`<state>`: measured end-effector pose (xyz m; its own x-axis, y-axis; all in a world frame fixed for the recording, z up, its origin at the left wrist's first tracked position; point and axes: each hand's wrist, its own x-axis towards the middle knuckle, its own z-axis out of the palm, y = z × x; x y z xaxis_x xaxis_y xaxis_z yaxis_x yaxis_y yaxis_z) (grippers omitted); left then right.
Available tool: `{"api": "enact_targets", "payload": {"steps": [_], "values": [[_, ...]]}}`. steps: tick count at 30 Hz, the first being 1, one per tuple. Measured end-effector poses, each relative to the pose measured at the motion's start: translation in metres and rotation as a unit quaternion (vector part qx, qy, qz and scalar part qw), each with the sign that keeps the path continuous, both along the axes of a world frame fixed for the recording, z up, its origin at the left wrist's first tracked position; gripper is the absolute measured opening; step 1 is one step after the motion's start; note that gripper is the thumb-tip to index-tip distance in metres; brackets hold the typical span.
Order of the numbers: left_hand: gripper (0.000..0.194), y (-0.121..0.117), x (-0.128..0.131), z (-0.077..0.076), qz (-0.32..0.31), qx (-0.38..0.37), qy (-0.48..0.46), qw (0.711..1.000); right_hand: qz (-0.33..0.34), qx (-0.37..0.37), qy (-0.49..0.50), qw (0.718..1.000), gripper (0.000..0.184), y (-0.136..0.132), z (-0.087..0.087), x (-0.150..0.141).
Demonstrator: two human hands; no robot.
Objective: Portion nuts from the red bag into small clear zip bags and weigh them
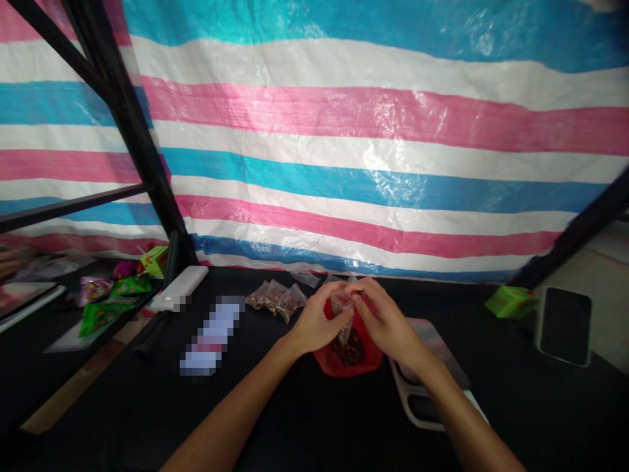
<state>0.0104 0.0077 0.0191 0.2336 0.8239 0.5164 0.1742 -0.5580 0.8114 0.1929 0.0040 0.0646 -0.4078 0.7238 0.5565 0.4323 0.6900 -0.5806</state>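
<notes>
My left hand [318,322] and my right hand [388,320] meet above a red plastic bag [348,362] that holds dark brown pieces. Between my fingers, both hands pinch the top of a small clear plastic bag [342,303], with brown pieces showing inside it. Its lower part is partly hidden behind my left hand. Left of my left hand, several small filled clear bags [274,300] lie on the black tabletop [255,400]. A flat clear bag [304,278] lies just behind them.
A white oblong device [179,288] and a pixelated packet [212,335] lie to the left. A shelf with green packets [103,316] sits further left. Under my right forearm is a white tray [422,387]. A green box [511,301] and a phone [565,326] lie right, before a striped tarp [373,164].
</notes>
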Motion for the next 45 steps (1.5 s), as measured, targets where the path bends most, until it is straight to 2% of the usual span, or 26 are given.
{"api": "enact_targets", "payload": {"steps": [3,5,8,11,17,22,27,30,35,40,43,45], "values": [[0.031,0.009,-0.006,-0.006,0.021,-0.032,-0.046,0.998,-0.015,-0.032,0.008,0.999,0.020,0.008,-0.016,0.000],[0.031,0.015,-0.012,-0.011,0.046,-0.033,-0.066,0.996,0.001,-0.038,-0.057,0.998,0.026,0.010,-0.027,0.005],[0.032,0.019,-0.016,-0.019,0.072,-0.023,-0.073,0.995,0.039,-0.038,-0.196,0.979,0.048,0.009,-0.038,0.010],[0.035,0.019,-0.015,-0.024,0.076,-0.026,-0.068,0.994,0.042,-0.058,-0.248,0.966,0.048,0.006,-0.040,0.008],[0.038,0.016,-0.010,-0.024,0.073,-0.040,-0.087,0.993,0.042,-0.100,-0.192,0.975,0.032,0.003,-0.040,0.005],[0.038,0.018,-0.012,-0.025,0.083,-0.037,-0.089,0.992,0.027,-0.119,-0.116,0.986,0.026,0.007,-0.051,0.020],[0.037,0.015,-0.010,-0.027,0.059,-0.028,-0.011,0.998,-0.012,-0.122,0.022,0.992,0.025,0.013,-0.047,0.035],[0.038,0.008,-0.003,-0.024,0.031,-0.010,0.059,0.998,-0.025,-0.077,0.056,0.995,0.024,0.011,-0.040,0.034],[0.048,0.002,0.004,-0.018,0.019,-0.006,0.087,0.996,-0.030,0.023,0.010,0.999,0.032,0.004,-0.042,0.027],[0.051,0.003,0.006,-0.020,0.016,-0.020,0.083,0.996,-0.047,0.094,-0.004,0.994,0.039,0.002,-0.045,0.025],[0.050,0.004,0.004,-0.020,0.024,-0.030,0.052,0.998,-0.099,0.100,0.044,0.989,0.036,0.001,-0.042,0.025],[0.048,0.005,0.001,-0.018,0.055,-0.041,0.015,0.998,-0.133,0.087,0.070,0.985,0.033,0.000,-0.040,0.023]]}}
